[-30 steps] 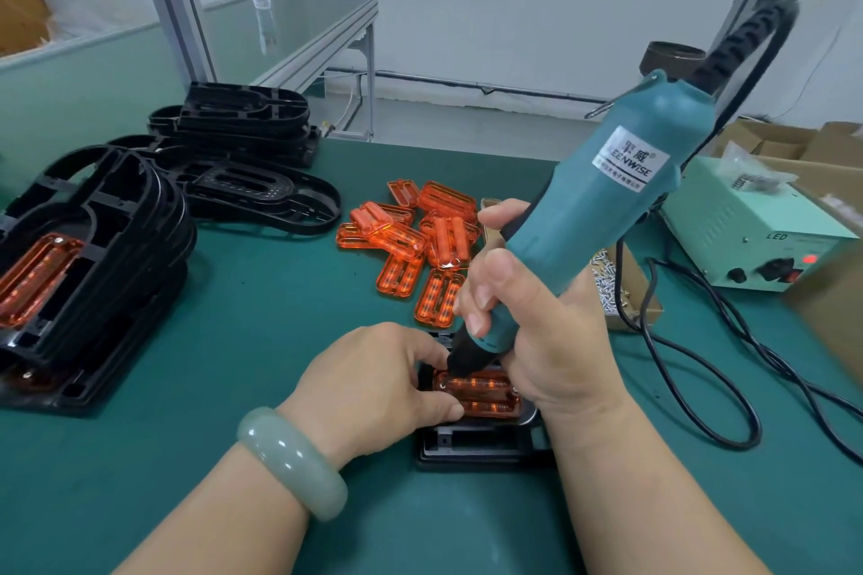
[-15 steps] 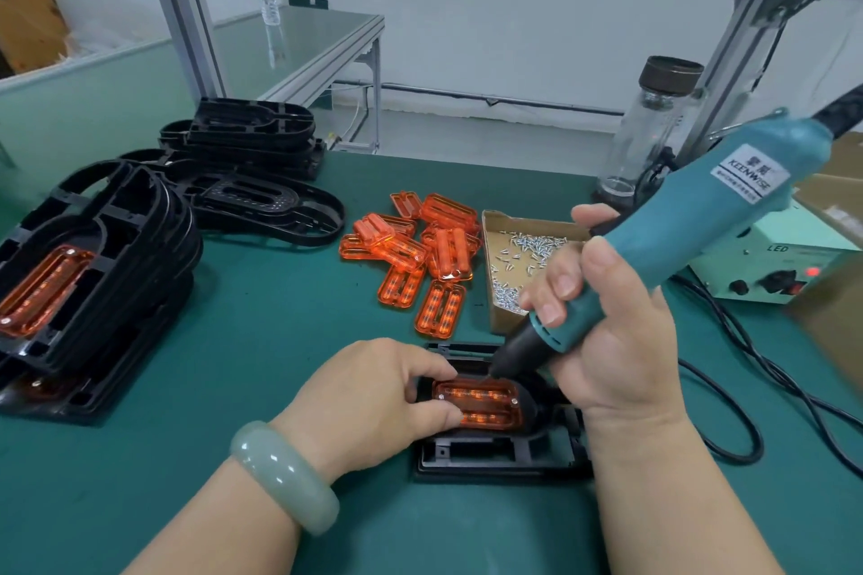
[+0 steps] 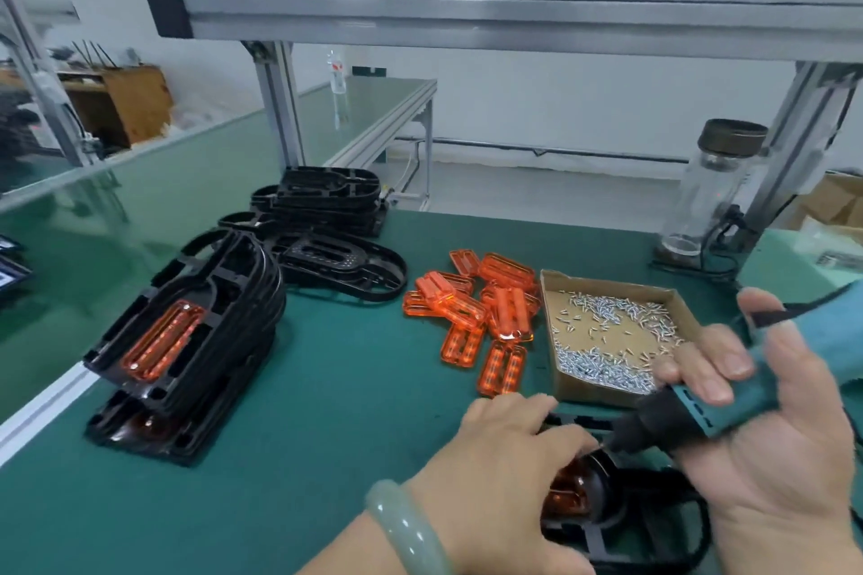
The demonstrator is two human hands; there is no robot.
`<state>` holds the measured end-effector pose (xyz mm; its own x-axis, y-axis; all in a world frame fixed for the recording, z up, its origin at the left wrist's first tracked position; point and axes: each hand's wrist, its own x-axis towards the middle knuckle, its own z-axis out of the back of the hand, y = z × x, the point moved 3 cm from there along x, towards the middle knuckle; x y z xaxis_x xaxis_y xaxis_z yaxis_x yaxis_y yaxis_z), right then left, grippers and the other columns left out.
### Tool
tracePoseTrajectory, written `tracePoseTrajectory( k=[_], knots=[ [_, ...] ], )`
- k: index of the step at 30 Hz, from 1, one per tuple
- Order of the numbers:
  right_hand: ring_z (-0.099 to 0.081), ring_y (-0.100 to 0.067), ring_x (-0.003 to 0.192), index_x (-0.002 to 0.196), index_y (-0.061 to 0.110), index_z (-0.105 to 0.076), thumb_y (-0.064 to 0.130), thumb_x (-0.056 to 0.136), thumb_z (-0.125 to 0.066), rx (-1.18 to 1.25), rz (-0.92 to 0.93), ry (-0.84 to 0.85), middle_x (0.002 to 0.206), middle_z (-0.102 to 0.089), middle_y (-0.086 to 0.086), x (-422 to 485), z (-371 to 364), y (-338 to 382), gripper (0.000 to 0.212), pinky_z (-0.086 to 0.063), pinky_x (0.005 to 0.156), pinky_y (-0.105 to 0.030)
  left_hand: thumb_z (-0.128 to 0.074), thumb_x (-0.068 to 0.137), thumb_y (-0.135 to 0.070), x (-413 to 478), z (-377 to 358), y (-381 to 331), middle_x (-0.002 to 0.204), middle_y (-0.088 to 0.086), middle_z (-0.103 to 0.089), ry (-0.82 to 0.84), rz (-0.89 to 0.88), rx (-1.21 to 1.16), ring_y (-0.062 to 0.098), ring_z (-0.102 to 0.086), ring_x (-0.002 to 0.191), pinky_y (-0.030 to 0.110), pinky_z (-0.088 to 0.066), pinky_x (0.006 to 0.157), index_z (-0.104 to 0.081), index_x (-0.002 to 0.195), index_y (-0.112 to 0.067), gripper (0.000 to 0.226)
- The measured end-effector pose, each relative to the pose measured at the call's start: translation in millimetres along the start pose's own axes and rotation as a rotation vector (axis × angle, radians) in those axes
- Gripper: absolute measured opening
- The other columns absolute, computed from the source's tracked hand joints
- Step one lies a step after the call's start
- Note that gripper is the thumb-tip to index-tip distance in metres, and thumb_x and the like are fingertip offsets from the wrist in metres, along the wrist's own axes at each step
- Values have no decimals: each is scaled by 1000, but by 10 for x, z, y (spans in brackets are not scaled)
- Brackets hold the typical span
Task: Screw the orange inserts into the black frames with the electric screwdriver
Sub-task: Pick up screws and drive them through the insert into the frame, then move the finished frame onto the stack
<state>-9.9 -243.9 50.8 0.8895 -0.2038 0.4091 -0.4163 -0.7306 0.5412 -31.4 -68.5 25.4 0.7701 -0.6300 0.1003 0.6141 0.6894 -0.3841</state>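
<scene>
My right hand point(image 3: 766, 448) grips the teal electric screwdriver point(image 3: 728, 392), which lies nearly level with its black tip pointing left toward the work. Below it a black frame point(image 3: 621, 518) rests on the green mat with an orange insert point(image 3: 567, 493) seated in it. My left hand point(image 3: 495, 481) lies over the frame's left side, fingers curled on it and hiding most of the insert. A loose pile of orange inserts point(image 3: 481, 313) sits behind.
A cardboard tray of small screws point(image 3: 616, 336) stands right of the inserts. Stacked black frames with inserts point(image 3: 187, 341) fill the left; bare frames point(image 3: 327, 224) lie behind. A glass jar point(image 3: 714, 191) and shelf posts stand at the back right.
The view tilted up and left. My right hand swung the screwdriver down to nearly level and rightward, its tip lifted off the insert. My left hand stays on the frame.
</scene>
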Motion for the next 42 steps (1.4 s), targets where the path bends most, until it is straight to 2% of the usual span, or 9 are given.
tracePoseTrajectory(
  k=[5, 9, 14, 23, 28, 32, 35, 37, 42],
  knots=[
    [-57, -47, 80, 124, -4, -40, 16, 106, -22, 393, -193, 65, 88, -52, -34, -3, -82, -52, 32, -36, 93, -55, -66, 58, -69, -358, 161, 264, 128, -22, -23, -194, 227, -69, 2, -17, 126, 25, -22, 108, -27, 130, -54, 83],
    [-56, -50, 84, 125, -2, -38, 19, 107, -17, 474, -271, 65, 91, -52, -37, 8, -68, -90, 36, -32, 93, -56, -47, 48, -78, -714, 412, 673, 124, -18, -31, -392, 641, 36, 8, -28, 122, 25, -27, 109, -36, 132, -47, 90],
    [-57, -47, 85, 126, -2, -40, 20, 107, -16, 579, -308, 178, 93, -53, -35, 33, -58, -156, 38, -34, 95, -54, -49, 66, -75, -849, 490, 962, 145, -4, -32, -338, 971, 182, 25, -30, 130, 38, -33, 106, -30, 139, -39, 84],
    [-59, -23, 51, 111, 7, -57, 13, 91, -58, 437, -161, 85, 64, -55, -11, 78, 26, -223, 20, -57, 70, -38, -42, 90, -20, -632, 309, 1043, 159, -1, 3, -370, 667, 228, 24, 12, 144, 31, 1, 117, -23, 144, -39, 60],
    [-56, -50, 91, 129, -6, -40, 15, 106, -14, 475, -296, 107, 97, -53, -37, -11, -36, -216, 40, -31, 98, -55, -34, 92, -12, -630, 252, 1132, 159, 2, -5, -317, 740, 213, 24, 5, 147, 31, -1, 119, -15, 147, -36, 63],
    [-63, -42, 78, 123, -2, -48, 13, 106, -26, 471, -314, 160, 86, -58, -30, 16, -64, -186, 32, -44, 91, -53, -38, 96, -29, -638, 333, 1110, 159, 2, -9, -329, 788, 240, 27, 0, 146, 34, -12, 118, -19, 147, -33, 55],
    [-56, -17, 49, 103, 14, -63, 23, 86, -65, 232, -213, 34, 61, -54, -4, 2, -105, -207, 19, -55, 68, -30, -38, 96, -39, -495, 440, 1091, 156, 1, -17, -342, 752, 314, 24, -6, 145, 32, -10, 118, -20, 148, -25, 56],
    [-44, -5, 40, 92, 27, -64, 31, 80, -66, -28, -100, -100, 54, -43, 9, 26, -127, -201, 13, -51, 58, -18, -39, 97, -37, -314, 539, 1088, 150, 0, -30, -397, 670, 326, 20, -20, 141, 28, -13, 117, -28, 146, -20, 53],
    [-40, -5, 38, 89, 29, -63, 31, 83, -51, -40, -109, -170, 53, -39, 9, -26, -111, -222, 14, -48, 55, -16, -46, 93, -25, 246, 877, 1244, 119, 0, -57, -378, 669, 439, 22, -50, 114, 35, -41, 93, -56, 121, -22, 30]
  ],
)
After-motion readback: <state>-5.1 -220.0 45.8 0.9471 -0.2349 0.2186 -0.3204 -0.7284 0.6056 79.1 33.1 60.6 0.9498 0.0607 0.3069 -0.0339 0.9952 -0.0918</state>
